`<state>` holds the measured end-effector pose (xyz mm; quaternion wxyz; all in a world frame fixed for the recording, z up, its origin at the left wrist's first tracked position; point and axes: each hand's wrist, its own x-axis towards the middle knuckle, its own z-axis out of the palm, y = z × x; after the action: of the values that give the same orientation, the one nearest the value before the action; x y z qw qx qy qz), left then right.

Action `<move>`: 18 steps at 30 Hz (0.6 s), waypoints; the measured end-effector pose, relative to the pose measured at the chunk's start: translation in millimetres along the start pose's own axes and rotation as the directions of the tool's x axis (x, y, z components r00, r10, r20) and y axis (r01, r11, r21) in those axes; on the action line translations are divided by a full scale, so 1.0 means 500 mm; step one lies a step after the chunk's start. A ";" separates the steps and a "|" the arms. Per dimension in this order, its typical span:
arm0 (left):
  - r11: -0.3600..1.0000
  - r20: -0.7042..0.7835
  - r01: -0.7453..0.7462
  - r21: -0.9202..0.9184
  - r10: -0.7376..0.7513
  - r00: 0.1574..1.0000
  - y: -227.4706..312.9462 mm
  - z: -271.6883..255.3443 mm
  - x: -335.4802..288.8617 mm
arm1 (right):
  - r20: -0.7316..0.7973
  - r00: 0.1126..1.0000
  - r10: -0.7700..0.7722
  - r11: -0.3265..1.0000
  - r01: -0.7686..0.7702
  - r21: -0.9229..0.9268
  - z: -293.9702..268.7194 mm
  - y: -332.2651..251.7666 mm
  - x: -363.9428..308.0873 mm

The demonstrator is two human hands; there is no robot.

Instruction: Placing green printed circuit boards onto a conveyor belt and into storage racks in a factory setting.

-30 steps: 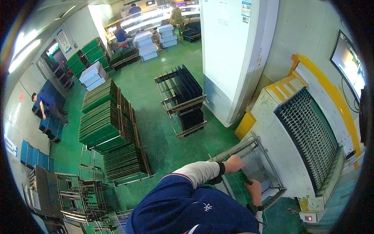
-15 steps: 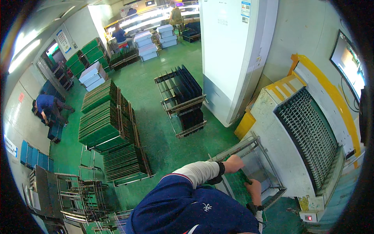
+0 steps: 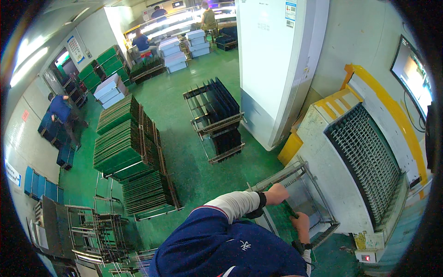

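Head view: over green floor (image 3: 189, 177), right hand (image 3: 301, 225) pinches green panel (image 3: 280, 218); left hand's (image 3: 277, 194) grip unclear.

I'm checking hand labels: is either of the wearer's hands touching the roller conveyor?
No, the left hand and right hand are at the green panel in the metal rack, away from the roller conveyor.

The person's left arm, navy at the shoulder, reaches forward and to the right in a white-sleeved forearm (image 3: 235, 204), a dark band (image 3: 262, 199) round the wrist. That bare left hand (image 3: 277, 194) is bunched, its fingertips hard to see; the bare right hand (image 3: 301, 224) bends in close by, dark-banded too.
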<state>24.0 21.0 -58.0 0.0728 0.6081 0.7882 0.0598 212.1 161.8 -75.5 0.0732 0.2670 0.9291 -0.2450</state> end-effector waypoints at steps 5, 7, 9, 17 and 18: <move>1.000 -0.002 -0.012 -0.003 0.012 1.000 0.007 -0.016 0.000 | -0.036 0.999 0.001 1.000 -0.001 -0.006 0.035 0.045 0.012; 1.000 -0.011 -0.010 -0.007 0.010 1.000 0.004 -0.003 0.002 | 0.007 1.000 0.019 1.000 -0.018 -0.016 0.034 0.044 0.015; 1.000 -0.024 -0.010 -0.018 0.009 1.000 -0.001 0.007 0.002 | 0.043 0.998 0.035 0.999 -0.034 -0.025 0.025 0.032 0.015; 1.000 -0.007 -0.013 0.008 0.013 1.000 -0.001 0.016 0.008 | -0.025 1.000 0.002 0.999 -0.003 -0.035 0.020 0.022 0.006; 1.000 0.004 -0.010 0.002 0.010 1.000 -0.001 0.017 0.008 | -0.020 1.000 0.002 0.999 -0.003 -0.035 0.016 0.019 0.004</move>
<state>24.0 24.5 -66.4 0.0733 0.6121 0.7852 0.0582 215.3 165.7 -87.1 0.0689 0.2693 0.9337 -0.2259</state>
